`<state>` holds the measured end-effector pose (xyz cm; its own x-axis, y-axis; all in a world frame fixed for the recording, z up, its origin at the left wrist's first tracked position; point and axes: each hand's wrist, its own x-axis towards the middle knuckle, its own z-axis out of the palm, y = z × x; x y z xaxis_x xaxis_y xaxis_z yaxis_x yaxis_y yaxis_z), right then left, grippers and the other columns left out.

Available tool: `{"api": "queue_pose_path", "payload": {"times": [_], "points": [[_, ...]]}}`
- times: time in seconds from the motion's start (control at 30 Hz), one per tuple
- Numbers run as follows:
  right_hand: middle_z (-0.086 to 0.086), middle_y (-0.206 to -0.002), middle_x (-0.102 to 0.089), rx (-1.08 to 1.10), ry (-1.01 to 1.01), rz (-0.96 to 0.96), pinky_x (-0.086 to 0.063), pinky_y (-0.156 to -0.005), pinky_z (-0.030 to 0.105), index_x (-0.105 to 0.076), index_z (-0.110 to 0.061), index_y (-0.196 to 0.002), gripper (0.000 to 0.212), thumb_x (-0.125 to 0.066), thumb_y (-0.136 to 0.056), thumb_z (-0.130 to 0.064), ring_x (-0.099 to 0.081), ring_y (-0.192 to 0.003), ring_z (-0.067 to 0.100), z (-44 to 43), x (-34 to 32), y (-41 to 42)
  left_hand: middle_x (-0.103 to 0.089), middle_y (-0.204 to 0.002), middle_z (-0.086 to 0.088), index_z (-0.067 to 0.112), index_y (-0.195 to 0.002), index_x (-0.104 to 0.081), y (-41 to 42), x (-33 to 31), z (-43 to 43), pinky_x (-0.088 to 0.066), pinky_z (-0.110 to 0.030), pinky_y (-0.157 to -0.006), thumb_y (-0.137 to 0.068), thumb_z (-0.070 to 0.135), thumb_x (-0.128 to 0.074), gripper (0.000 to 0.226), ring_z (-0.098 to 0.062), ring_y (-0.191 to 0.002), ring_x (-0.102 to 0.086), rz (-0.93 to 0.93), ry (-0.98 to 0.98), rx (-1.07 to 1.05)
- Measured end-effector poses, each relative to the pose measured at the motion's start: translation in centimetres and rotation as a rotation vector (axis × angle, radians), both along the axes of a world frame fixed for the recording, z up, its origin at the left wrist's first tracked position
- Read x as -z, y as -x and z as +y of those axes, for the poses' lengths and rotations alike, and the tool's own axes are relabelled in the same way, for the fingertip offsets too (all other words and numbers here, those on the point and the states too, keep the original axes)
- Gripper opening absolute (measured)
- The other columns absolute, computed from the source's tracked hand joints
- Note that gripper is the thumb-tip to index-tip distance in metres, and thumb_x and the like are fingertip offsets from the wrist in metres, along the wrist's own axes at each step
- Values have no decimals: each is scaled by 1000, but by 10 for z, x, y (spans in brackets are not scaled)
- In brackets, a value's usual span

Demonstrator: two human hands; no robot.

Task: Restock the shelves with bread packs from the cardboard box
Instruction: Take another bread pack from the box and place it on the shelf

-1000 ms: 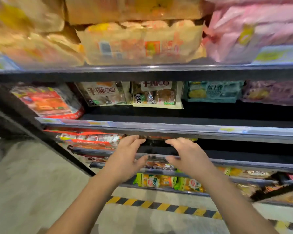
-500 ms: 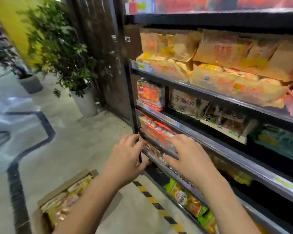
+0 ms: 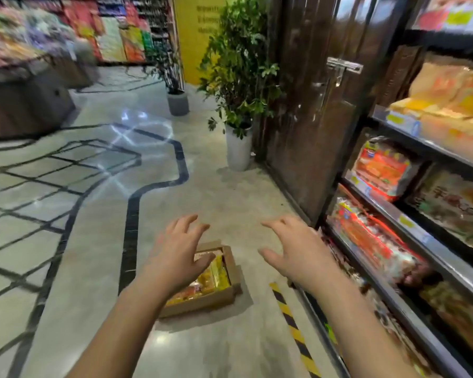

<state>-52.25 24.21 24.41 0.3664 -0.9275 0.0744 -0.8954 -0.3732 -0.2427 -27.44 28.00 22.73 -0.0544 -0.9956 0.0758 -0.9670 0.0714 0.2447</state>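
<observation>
Cardboard box (image 3: 202, 302) flat, opening upward

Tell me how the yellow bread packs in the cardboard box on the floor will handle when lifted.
The shiny yellow plastic bread packs in the open brown cardboard box are probably slippery, given the glossy film. The film looks wrinkled and soft, so they likely flop and squash easily.

Potted plant (image 3: 239, 75) beside dark door (image 3: 303, 118) w/ latch (image 3: 344, 67); striped tape (image 3: 292, 323) on floor (image 3: 216, 203).

L hand (image 3: 176, 255) & R hand (image 3: 295, 249) off shelf (image 3: 385, 210), now spread open near cardboard box (image 3: 202, 302).
</observation>
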Motion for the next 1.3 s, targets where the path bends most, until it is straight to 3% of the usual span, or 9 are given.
{"api": "queue_pose_path", "payload": {"times": [0.13, 0.43, 0.97, 1.3], "points": [[-9, -146, -47, -14, -33, -39, -37, -111, 38, -45, -34, -148, 54, -56, -98, -49, -43, -136, 16, -11, 13, -74, -28, -164, 4, 35, -151, -39, -76, 9, 8, -25, -37, -122, -93, 58, -60, 67, -17, -151, -23, -9, -57, -85], [-1, -146, -48, 20, -187, 27, -38, -112, 42, -46, -30, -148, 56, -58, -96, -47, -46, -135, 23, -54, 68, -188, -30, -163, 3, 34, -152, -39, -192, 44, -25, -29, -37, -121, -92, 58, -61, 68, -18, -151, -26, -35, -189, -109], [3, -143, -49, 24, -402, 15, -37, -111, 40, -50, -23, -143, 50, -58, -97, -40, -47, -132, 25, -249, 184, -213, -36, -160, 2, 32, -150, -42, -200, 156, -222, -33, -40, -119, -92, 55, -63, 66, -20, -148, -29, -29, -431, -109], [4, -147, -47, 17, -626, 82, -41, -109, 42, -48, -23, -147, 51, -57, -99, -36, -47, -134, 26, -343, 345, -222, -37, -158, 0, 28, -152, -40, -213, 314, -304, -39, -38, -115, -92, 54, -62, 69, -23, -143, -35, -56, -656, -150]]}}
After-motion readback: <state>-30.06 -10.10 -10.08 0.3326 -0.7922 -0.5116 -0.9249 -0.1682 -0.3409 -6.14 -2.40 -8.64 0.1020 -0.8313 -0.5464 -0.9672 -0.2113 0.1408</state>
